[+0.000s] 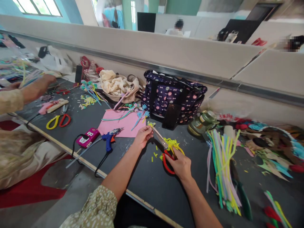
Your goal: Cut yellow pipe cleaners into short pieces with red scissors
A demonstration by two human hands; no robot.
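Observation:
My left hand pinches a small yellow pipe-cleaner piece just above the dark table. My right hand grips scissors with red and yellow handles, whose blades point up-left toward that piece. Yellow clippings lie scattered on the table between and beside my hands. A pink paper sheet with finished pipe-cleaner stems lies just left of my left hand.
A polka-dot bag stands behind my hands. A bundle of coloured pipe cleaners lies to the right, a blue glue gun and pink device to the left. Another person's hand works at far left near second scissors.

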